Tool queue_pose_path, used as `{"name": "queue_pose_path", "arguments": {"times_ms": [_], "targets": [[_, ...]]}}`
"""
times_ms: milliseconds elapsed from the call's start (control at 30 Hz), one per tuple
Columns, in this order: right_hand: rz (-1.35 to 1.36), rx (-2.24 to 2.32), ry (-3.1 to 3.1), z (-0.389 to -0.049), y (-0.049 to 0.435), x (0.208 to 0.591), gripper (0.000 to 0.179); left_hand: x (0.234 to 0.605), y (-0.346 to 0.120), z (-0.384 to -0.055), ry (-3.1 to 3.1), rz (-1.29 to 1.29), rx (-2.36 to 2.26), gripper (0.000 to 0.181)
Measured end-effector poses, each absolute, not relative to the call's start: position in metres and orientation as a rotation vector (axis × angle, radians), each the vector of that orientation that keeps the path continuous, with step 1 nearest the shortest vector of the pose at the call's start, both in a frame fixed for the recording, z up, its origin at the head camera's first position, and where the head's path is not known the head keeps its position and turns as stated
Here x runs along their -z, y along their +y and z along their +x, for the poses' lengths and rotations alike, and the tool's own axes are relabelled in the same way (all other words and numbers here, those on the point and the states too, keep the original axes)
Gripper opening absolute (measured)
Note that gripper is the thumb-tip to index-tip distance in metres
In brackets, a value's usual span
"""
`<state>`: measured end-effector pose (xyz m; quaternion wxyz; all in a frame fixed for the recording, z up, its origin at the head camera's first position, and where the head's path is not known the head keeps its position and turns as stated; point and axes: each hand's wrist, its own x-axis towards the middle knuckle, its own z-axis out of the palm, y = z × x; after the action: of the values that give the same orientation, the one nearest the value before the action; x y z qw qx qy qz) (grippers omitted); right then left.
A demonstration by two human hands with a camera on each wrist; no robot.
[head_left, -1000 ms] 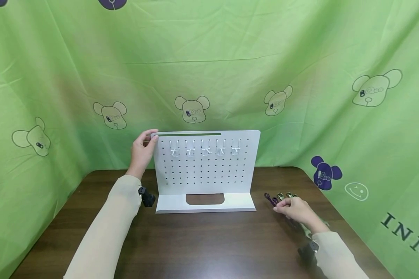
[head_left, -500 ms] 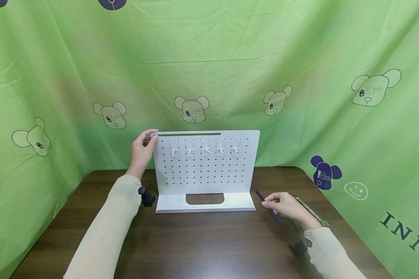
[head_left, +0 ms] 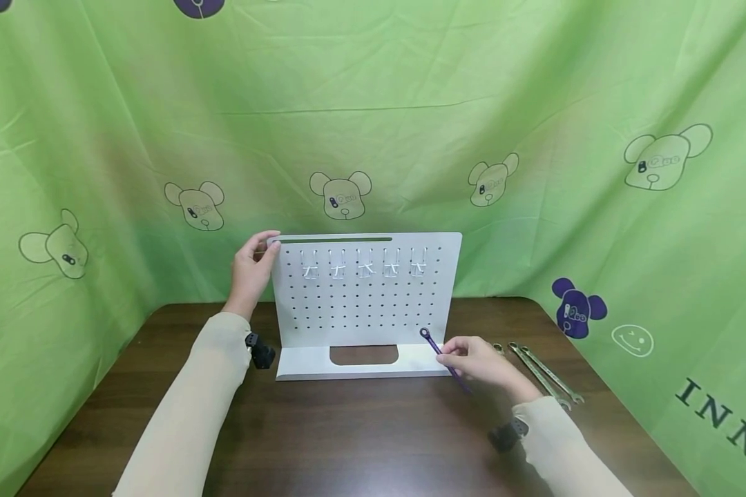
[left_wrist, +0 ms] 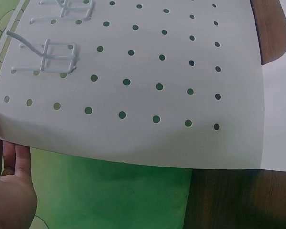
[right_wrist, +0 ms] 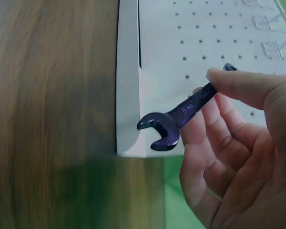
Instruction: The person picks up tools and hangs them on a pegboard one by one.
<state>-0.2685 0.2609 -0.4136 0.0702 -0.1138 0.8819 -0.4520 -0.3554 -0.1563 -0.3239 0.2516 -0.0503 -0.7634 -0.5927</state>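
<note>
My left hand (head_left: 251,273) pinches the upper left corner of a white pegboard (head_left: 360,307) that stands upright on its base. Several white wire hooks (head_left: 365,264) sit in a row near the board's top, with nothing hanging on them. In front of the board's lower right, my right hand (head_left: 480,360) pinches a purple combination wrench (head_left: 432,341) by its shank between thumb and fingers. The right wrist view shows the wrench's open end (right_wrist: 164,130) pointing back toward the wrist camera; its ring end is up and away, toward the board.
Several silver wrenches (head_left: 550,376) lie on the brown wooden table (head_left: 348,435) to the right, partly behind my right hand. A green curtain (head_left: 373,124) with bear-head prints hangs behind the table and along both sides.
My right hand has lifted the purple wrench from beside the silver wrenches and carried it left to the pegboard's lower right. My left hand has stayed at the corner.
</note>
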Motion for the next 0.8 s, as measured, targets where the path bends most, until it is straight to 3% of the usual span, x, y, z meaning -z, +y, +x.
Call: {"name": "queue_pose_path", "arguments": {"times_ms": [433,800], "targets": [[-0.551,1.416,2.611,-0.282,0.207,0.406,0.018,0.324,-0.157,-0.356,-2.096,-0.121,1.610,0.029],[-0.577,1.497,2.573,-0.295,0.167,0.405,0.018,0.325,-0.158,-0.356,-2.093,-0.134,1.610,0.029]]}}
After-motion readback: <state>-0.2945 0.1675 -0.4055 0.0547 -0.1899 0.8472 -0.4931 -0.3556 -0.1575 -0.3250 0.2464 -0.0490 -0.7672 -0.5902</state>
